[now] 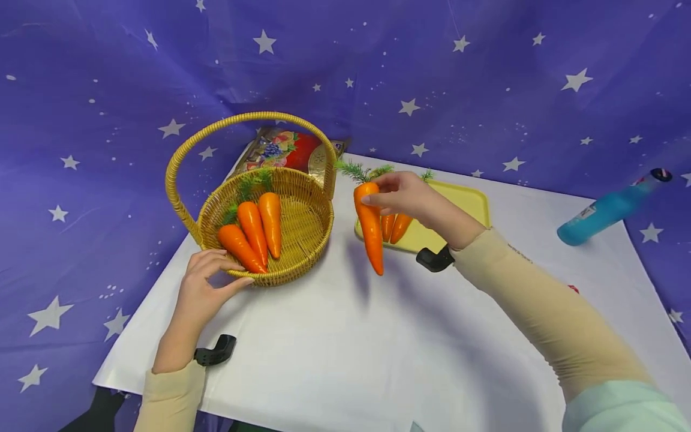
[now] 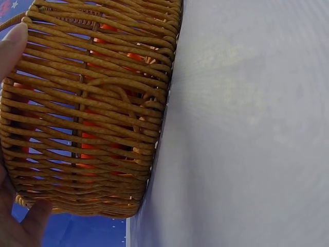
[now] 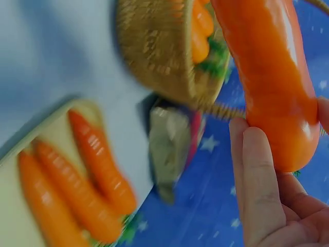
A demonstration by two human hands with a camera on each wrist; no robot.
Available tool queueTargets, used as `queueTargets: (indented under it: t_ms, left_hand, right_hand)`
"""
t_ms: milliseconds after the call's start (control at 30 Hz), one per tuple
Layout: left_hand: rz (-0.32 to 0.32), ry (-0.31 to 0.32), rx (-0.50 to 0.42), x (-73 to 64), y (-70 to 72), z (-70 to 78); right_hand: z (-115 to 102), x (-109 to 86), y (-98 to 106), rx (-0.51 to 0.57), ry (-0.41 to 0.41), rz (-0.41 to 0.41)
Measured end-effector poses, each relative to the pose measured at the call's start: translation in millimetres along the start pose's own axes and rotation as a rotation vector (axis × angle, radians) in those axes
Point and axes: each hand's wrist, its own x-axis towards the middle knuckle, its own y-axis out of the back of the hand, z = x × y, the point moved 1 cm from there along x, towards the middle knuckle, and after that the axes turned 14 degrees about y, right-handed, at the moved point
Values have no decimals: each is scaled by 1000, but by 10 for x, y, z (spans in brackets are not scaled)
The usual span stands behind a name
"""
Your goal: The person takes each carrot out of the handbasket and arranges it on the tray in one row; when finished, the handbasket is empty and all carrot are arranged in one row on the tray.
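Note:
My right hand [image 1: 402,192] pinches an orange carrot [image 1: 370,231] near its leafy top and holds it above the table, its tip pointing down. In the right wrist view, fingers and thumb lie on either side of the held carrot [image 3: 272,77]. My left hand [image 1: 202,285] grips the near-left rim of a woven wicker basket [image 1: 302,270] with a tall arched handle. Three carrots [image 1: 254,231] with green tops lie inside it. Behind the right hand, a yellow tray [image 1: 475,204] bears three more carrots [image 3: 77,190], partly hidden in the head view.
A red, fruit-printed packet [image 1: 294,150] lies behind the basket. On the right of the white table [image 1: 324,360] is a blue bottle [image 1: 604,213] with a dark cap. A small red item [image 1: 573,289] shows beside the right sleeve. A purple starry cloth [image 1: 345,72] hangs behind.

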Motion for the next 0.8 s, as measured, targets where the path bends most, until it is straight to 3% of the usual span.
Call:
queueTargets:
  t_ms: [267, 467, 800]
  left_hand:
    - [-17, 63, 26, -17, 2, 21]
    - [-13, 79, 22, -34, 17, 8]
    - [21, -23, 8, -17, -27, 43]
  right_hand:
    - [398, -114, 445, 64, -88, 134]
    - [725, -62, 692, 72, -176, 234]
    - [1273, -65, 880, 56, -299, 346]
